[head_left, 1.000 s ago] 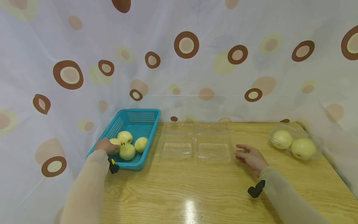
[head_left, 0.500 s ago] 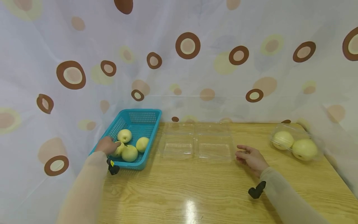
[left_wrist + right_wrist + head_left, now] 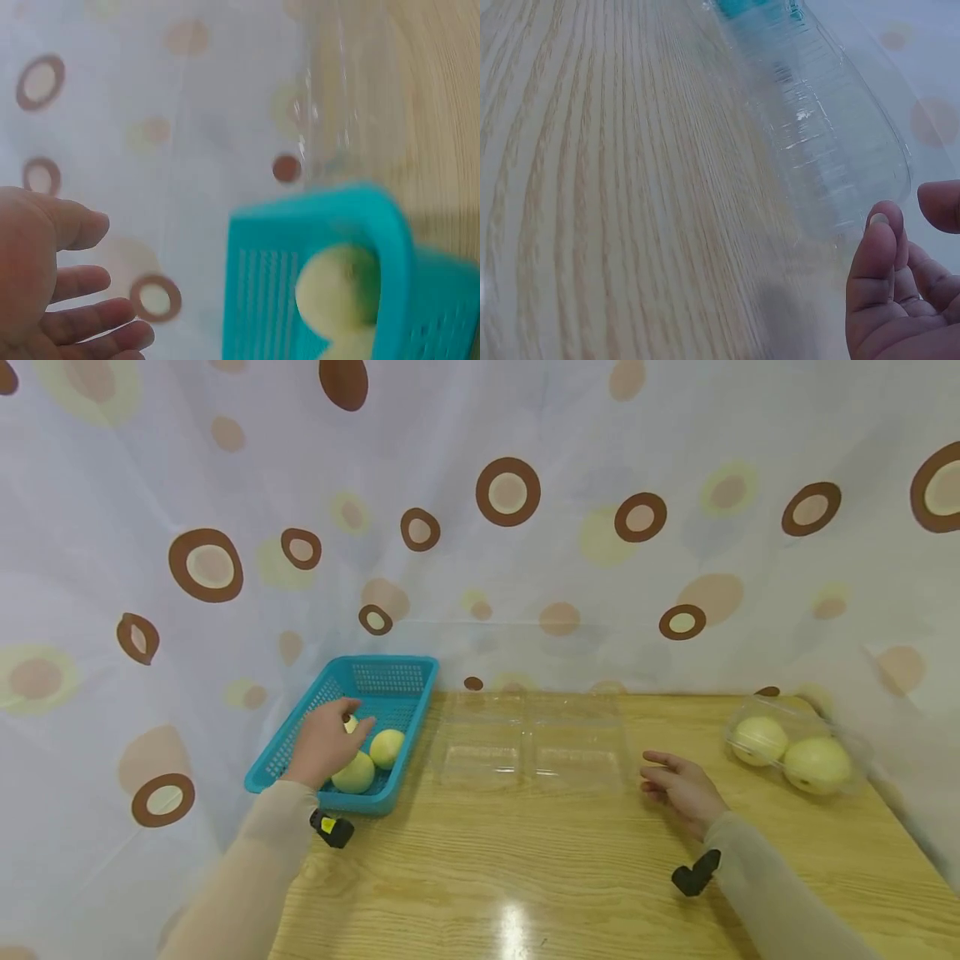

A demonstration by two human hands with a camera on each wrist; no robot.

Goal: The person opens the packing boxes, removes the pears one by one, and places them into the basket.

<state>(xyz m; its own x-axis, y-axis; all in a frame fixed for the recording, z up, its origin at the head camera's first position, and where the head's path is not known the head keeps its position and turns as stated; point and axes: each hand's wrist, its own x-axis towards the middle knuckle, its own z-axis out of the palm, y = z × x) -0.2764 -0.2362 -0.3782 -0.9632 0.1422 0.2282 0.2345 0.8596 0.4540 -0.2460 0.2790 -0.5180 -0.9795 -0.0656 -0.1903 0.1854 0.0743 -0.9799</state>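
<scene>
In the head view my left hand (image 3: 324,745) hovers over the blue plastic basket (image 3: 262,775) at the left, its thumb and fingers apart. Nothing lies between those fingers in the left wrist view. Inside the basket sit pale yellow, apple-like fruits (image 3: 386,749), partly hidden behind the hand. A clear plastic container (image 3: 527,752) lies mid-table near the back, in two side-by-side sections. Just off its right end is my right hand (image 3: 682,793), fingers loosely extended and holding nothing. The right wrist view shows the fingertips close to the container's edge.
A second clear plastic pack (image 3: 795,714) with two pale yellow fruits (image 3: 817,766) in it stands at the back right. A dotted curtain (image 3: 525,568) hangs behind and to the left of the wooden table (image 3: 480,868).
My left hand was down among the fruits at the basket's left side; it has lifted and moved right, without a fruit. The head view has shifted slightly. My right hand stays nearly still.
</scene>
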